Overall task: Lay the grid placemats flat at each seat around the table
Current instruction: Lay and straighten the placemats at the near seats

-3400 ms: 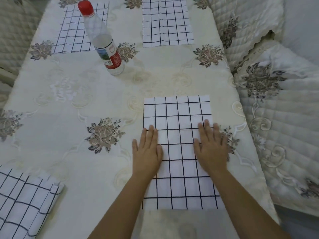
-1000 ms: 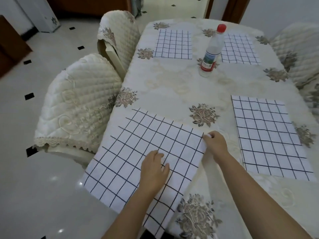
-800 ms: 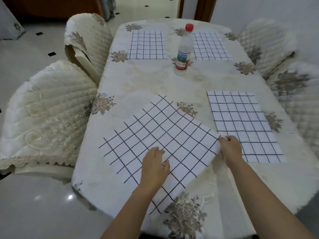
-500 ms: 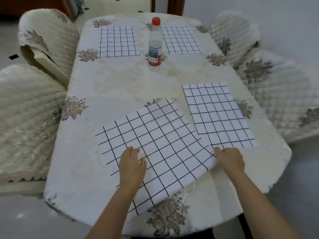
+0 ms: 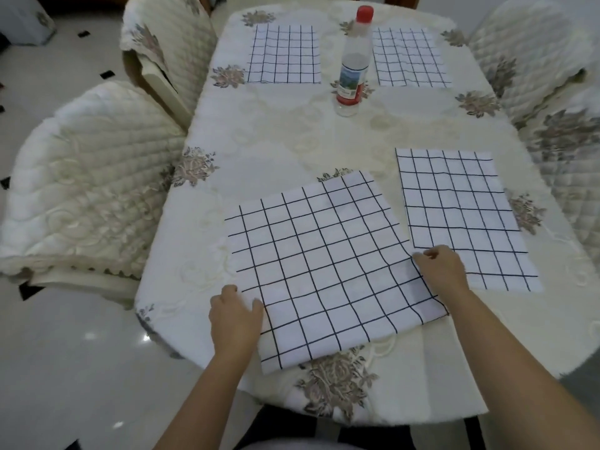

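Observation:
A white placemat with a black grid [image 5: 321,264] lies skewed on the near left part of the table, its near corner hanging over the edge. My left hand [image 5: 234,316] holds its left edge with curled fingers. My right hand [image 5: 442,271] pinches its right edge, which is slightly lifted and rippled. Three more grid placemats lie flat: one at the near right [image 5: 461,209], one at the far left [image 5: 284,53], one at the far right [image 5: 409,56].
A clear plastic bottle with a red cap [image 5: 353,63] stands upright between the far mats. The table wears a cream floral cloth [image 5: 292,131]. Quilted chairs stand at the left [image 5: 87,177], far left [image 5: 165,43] and right [image 5: 565,131]. Glossy floor lies lower left.
The mat in my hands has turned clockwise and slid toward the near left seat. My left hand has shifted from its middle to its left edge; my right hand stays on the right edge.

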Available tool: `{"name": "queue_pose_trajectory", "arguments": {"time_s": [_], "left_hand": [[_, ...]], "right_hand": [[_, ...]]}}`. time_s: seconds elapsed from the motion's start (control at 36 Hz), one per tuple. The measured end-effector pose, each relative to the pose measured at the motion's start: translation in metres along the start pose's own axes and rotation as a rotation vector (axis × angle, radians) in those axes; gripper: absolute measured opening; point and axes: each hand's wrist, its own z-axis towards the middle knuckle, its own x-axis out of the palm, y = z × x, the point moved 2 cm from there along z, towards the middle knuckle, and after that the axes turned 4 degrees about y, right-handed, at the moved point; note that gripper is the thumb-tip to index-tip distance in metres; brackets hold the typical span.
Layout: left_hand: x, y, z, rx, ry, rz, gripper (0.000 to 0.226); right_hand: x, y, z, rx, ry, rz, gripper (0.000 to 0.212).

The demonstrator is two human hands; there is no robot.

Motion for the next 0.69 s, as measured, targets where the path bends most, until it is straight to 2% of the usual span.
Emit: {"name": "queue_pose_trajectory", "arguments": {"time_s": [0.19,0.25,0.36,0.44,0.69], "left_hand": [[0.001,0.004,0.001,-0.192,0.104,-0.373,0.054],[0.001,0.007,0.004,-0.228,0.097,-0.455,0.053],[0.001,0.007,0.007,-0.270,0.115,-0.589,0.031],[0.001,0.009,0.007,-0.315,0.128,-0.658,0.050],[-0.038,-0.009,0.002,-0.179,0.100,-0.730,0.041]], "right_hand": [[0.003,0.003,0.008,0.080,0.090,0.063,0.041],[0.002,0.006,0.005,0.093,0.116,0.075,0.051],[0.001,0.007,0.005,0.112,0.122,0.125,0.051],[-0.001,0.007,0.004,0.113,0.128,0.156,0.044],[-0.027,0.019,0.005,0.104,0.151,0.392,0.040]]}}
